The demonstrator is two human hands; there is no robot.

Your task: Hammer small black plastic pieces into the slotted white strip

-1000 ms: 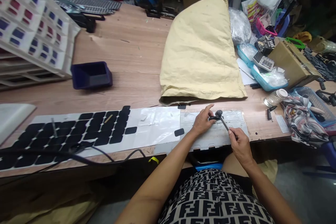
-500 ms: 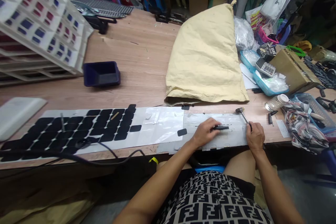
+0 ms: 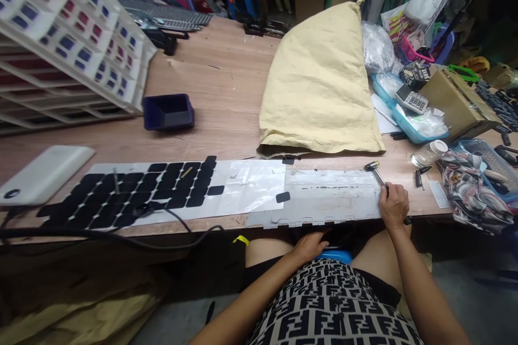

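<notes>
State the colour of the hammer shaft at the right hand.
Silvery. The hammer shaft shows best in the head view, above the right hand.

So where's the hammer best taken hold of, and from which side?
Probably by the grip end of the hammer, from the near right: the hammer head lies at the far-left end, and the narrow shaft slants back from it to the near right. The right hand is closed there, clear of the head.

Sack (image 3: 319,81) behind the mat (image 3: 340,206); hammer (image 3: 379,175) at its right end, perhaps touching.
</notes>
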